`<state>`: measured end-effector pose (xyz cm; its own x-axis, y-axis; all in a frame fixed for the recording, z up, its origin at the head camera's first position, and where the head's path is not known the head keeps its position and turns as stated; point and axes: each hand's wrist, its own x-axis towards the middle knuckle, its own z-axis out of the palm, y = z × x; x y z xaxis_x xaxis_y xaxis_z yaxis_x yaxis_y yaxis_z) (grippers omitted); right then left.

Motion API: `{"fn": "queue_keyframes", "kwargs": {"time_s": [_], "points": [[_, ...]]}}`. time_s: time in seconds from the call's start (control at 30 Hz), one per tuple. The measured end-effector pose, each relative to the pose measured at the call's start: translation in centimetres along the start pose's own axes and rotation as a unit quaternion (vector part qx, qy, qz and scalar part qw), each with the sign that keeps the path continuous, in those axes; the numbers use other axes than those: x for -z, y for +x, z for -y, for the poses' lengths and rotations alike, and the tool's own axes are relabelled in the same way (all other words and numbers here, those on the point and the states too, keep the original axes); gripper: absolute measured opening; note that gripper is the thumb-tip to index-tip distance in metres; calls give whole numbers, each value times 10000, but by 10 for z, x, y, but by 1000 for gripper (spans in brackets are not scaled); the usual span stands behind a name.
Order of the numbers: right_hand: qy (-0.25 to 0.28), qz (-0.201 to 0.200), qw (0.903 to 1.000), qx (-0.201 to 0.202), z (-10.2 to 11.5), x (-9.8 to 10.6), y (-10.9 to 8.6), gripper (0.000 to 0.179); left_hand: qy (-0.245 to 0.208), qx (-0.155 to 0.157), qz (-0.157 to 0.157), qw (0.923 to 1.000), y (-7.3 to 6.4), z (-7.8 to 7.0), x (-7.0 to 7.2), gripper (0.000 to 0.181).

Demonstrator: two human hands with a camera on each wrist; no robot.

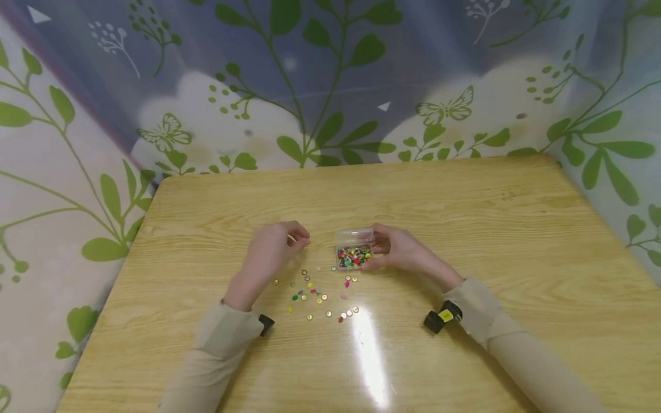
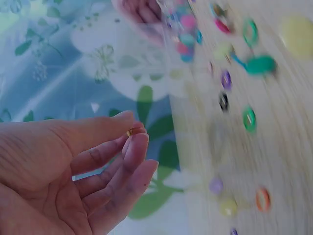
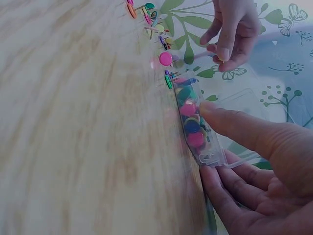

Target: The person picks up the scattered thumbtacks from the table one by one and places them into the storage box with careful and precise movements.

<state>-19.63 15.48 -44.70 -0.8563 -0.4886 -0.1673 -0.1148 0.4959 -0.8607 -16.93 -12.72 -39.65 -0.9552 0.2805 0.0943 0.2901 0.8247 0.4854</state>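
Note:
My left hand (image 1: 268, 246) is above the table, left of a clear plastic box (image 1: 354, 265). Between its thumb and forefinger it pinches a small gold-coloured thumbtack (image 2: 130, 132), mostly covered by the fingertips. The box stands with its clear lid (image 3: 239, 105) raised and is filled with colourful thumbtacks (image 3: 188, 108). My right hand (image 1: 403, 249) grips the box from its right side, thumb at the near rim and fingers around the back. Several loose thumbtacks (image 1: 324, 297) lie scattered in front of the box, points up or tipped sideways.
The wooden table (image 1: 465, 201) runs back to a leaf-patterned curtain (image 1: 330, 86), with more patterned curtain at both sides. A bright glare streak (image 1: 369, 361) crosses the tabletop near the front. A black wrist device (image 1: 443, 316) sits at the right cuff.

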Motion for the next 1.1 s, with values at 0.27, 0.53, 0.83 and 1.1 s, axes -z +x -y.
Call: {"fn": "queue_keyframes", "kwargs": {"time_s": [0.27, 0.53, 0.83, 1.1], "points": [[90, -12, 10000, -7, 0, 0, 2, 61, -135, -498, 252, 9983, 2, -27, -10, 7], [120, 1, 9999, -42, 1, 0, -1, 63, -324, -799, 189, 9961, 9, -49, -23, 3], [-1, 5, 9999, -144, 4, -1, -1, 58, 64, -868, 108, 9961, 9, -48, -37, 12], [73, -33, 9999, -96, 3, -1, -1, 59, -104, -748, -50, 9971, 7, -40, -32, 9]]}}
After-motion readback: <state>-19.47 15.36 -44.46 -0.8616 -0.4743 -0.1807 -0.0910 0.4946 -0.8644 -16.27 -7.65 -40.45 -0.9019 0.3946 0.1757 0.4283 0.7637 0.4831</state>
